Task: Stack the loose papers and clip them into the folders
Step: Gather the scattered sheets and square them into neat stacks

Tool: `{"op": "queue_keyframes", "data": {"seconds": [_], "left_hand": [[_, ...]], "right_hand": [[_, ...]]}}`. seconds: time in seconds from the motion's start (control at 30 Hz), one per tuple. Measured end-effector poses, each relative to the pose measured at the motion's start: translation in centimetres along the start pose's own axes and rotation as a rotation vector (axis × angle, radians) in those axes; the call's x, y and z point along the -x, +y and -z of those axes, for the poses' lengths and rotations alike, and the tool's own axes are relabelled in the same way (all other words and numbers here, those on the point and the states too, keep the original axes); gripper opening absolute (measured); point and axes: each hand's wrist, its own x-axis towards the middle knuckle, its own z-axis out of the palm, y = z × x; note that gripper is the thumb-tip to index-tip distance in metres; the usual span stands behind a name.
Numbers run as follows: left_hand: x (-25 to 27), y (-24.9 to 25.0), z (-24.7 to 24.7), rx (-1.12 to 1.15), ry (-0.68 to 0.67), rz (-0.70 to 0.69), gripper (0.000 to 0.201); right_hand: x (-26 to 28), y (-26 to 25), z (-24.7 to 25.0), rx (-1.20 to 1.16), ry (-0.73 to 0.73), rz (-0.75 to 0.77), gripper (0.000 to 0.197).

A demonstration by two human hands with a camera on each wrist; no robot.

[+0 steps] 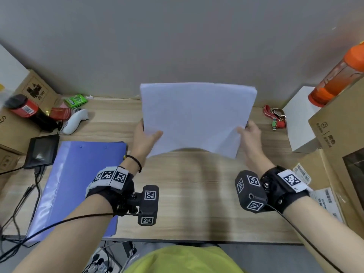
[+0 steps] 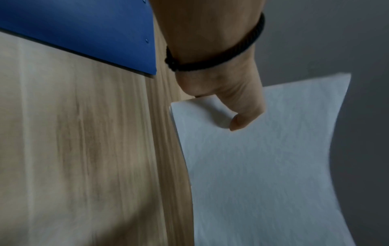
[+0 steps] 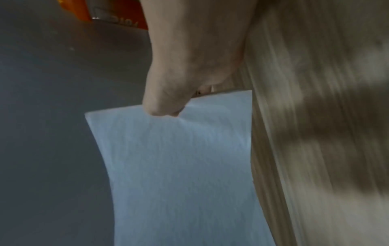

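Observation:
A stack of white papers (image 1: 197, 117) is held up above the wooden desk, tilted toward the wall and bowed in the middle. My left hand (image 1: 144, 135) pinches its left edge, thumb on the near face; the left wrist view shows that thumb (image 2: 240, 121) pressed on the papers (image 2: 263, 166). My right hand (image 1: 249, 132) pinches the right edge, and its thumb (image 3: 162, 106) dents the papers (image 3: 179, 166). A closed blue folder (image 1: 78, 186) lies flat on the desk to the left, also seen as the blue folder (image 2: 84, 30) in the left wrist view.
Cardboard boxes (image 1: 334, 134), a white box (image 1: 301, 119) and an orange bottle (image 1: 334, 75) crowd the right side. A red lanyard with keys (image 1: 275, 118) lies beside them. At the left are a small screen (image 1: 42, 150), a white controller (image 1: 75, 121), cans and cables.

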Motion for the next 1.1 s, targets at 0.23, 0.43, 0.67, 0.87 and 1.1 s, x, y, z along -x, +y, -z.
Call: {"op": "queue_keyframes", "data": {"seconds": [0.23,0.43,0.67,0.87,1.1], "left_hand": [[-0.3,-2.3,-1.0,0.033,0.118,0.157,0.044],[0.2,-3.5,-0.9,-0.019,0.084,0.168,0.058],[-0.8,-3.7,0.1,-0.074,0.051,0.149,0.058],[-0.8,-3.9,-0.6,-0.114,0.06,0.219,0.047],[0.3,-4.9,-0.5,-0.061,0.016,0.239,0.041]], "right_hand": [[0.7,2.5,-0.6,0.019,0.005,-0.039,0.04],[-0.4,6.6,0.5,0.068,0.066,-0.155,0.026],[-1.0,6.3,1.3,0.053,0.038,-0.123,0.032],[-1.9,6.8,1.0,0.096,-0.065,-0.109,0.043],[-0.9,7.0,0.8,0.106,-0.091,-0.091,0.035]]}}
